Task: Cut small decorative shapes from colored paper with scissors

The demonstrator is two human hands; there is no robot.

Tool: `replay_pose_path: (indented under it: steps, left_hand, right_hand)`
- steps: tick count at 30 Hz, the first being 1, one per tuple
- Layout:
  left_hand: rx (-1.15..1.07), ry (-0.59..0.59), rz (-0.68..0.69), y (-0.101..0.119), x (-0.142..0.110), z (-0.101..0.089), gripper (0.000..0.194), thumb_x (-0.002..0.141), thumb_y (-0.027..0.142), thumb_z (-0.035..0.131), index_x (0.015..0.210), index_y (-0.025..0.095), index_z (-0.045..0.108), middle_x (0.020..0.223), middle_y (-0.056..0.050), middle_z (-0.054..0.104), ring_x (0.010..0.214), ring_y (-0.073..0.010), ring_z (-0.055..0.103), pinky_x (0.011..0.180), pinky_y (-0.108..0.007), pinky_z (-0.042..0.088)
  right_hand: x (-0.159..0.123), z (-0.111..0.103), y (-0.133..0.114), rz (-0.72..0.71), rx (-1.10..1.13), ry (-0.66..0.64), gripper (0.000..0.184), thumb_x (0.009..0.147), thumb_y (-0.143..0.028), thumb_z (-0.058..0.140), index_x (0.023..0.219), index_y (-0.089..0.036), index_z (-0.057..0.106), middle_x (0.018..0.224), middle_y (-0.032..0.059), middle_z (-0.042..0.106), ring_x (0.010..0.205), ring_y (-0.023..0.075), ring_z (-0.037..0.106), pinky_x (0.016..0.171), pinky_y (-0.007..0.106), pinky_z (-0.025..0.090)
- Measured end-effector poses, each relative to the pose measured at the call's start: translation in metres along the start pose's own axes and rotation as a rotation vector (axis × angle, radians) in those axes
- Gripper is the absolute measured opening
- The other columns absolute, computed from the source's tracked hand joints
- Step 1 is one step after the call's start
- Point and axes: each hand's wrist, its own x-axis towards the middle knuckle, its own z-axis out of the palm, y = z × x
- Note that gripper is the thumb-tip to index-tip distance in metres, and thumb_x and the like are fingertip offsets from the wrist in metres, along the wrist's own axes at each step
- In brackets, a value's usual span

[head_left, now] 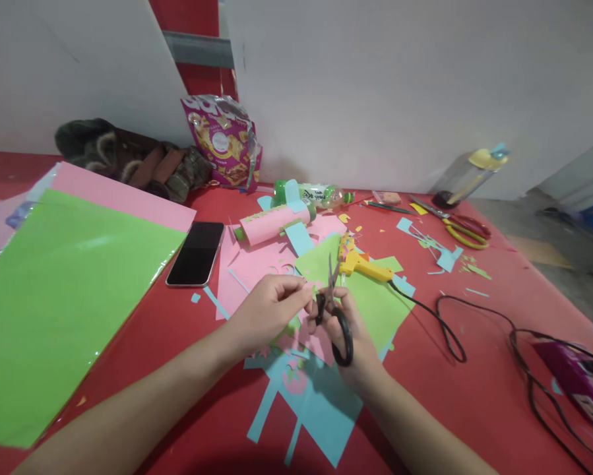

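My right hand (pixel 350 330) grips a pair of small black-handled scissors (pixel 342 333), blades pointing up and slightly apart. Close beside it, my left hand (pixel 271 310) is closed in a pinch near the scissors; a speck of green shows at its fingertips, too small to make out. Below and around both hands lie cut sheets of blue paper (pixel 326 415), green paper (pixel 385 316) and pink paper (pixel 234 290). Just beyond the scissors, a yellow glue gun (pixel 368 266) rests on the papers. A pink paper roll (pixel 276 223) lies behind them.
A phone (pixel 196 254) and a stack of green sheets (pixel 73 284) lie left. At the back are a snack bag (pixel 224 142) and a green bottle (pixel 320 195). Larger scissors (pixel 459 227) and a clear container (pixel 467 178) sit right. A black cord (pixel 474 300) reaches a purple power strip (pixel 573 379).
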Motion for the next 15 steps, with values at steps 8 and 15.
replay_pose_path:
  steps: [8,15]
  left_hand:
    - [0.138,-0.265,-0.133,-0.0050,-0.0019,-0.0054,0.031,0.077,0.034,0.039,0.056,0.014,0.050,0.042,0.005,0.035,0.033,-0.0049,0.030,0.033,-0.017,0.023]
    - [0.286,-0.382,-0.079,-0.0011,-0.0022,-0.0092,0.027,0.073,0.024,0.039,0.053,0.013,0.052,0.045,0.003,0.043,0.037,-0.0050,0.034,0.035,-0.015,0.024]
  right_hand:
    - [0.0042,-0.0002,-0.0051,0.018,0.066,0.144,0.038,0.061,-0.021,0.067,0.087,-0.025,0.040,0.072,-0.0042,0.050,0.061,0.0107,0.048,0.058,0.025,0.040]
    - [0.0024,0.0007,-0.0085,0.031,0.011,0.083,0.038,0.059,-0.016,0.066,0.084,-0.025,0.039,0.070,-0.0047,0.051,0.059,0.0098,0.048,0.052,0.021,0.038]
